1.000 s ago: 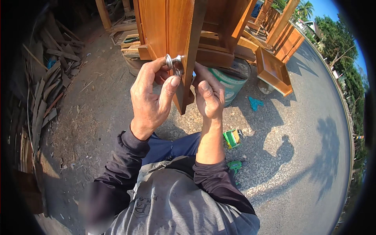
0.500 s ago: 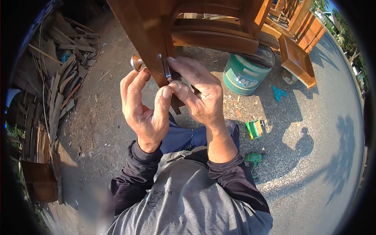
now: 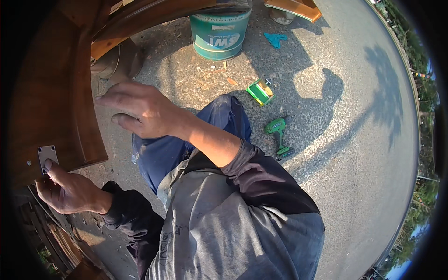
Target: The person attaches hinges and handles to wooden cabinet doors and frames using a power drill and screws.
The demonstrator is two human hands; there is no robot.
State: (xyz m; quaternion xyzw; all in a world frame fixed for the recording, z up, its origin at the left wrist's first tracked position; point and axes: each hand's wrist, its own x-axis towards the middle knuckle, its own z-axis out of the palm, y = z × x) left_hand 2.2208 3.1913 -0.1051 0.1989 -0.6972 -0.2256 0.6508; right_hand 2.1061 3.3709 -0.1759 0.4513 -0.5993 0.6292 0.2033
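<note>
A brown varnished wooden panel fills the left side of the view. On its face near the lower edge sits a small metal plate with screw holes in its corners. The thumb of my left hand presses on this plate, while the fingers curl at the panel's lower edge, partly hidden. Beside the plate is a small round metal piece in the wood. My right hand hovers over my knees near the panel's right edge, thumb and fingers apart, with nothing visible in it.
On the pavement to the right lie a green cordless drill, a green and yellow box and a turquoise glove or cloth. A green drum stands ahead. Scrap wood is piled at lower left.
My view has turned, so the panel now shows its face at the left. My left thumb is now on the metal plate; my right hand has come away from the wood.
</note>
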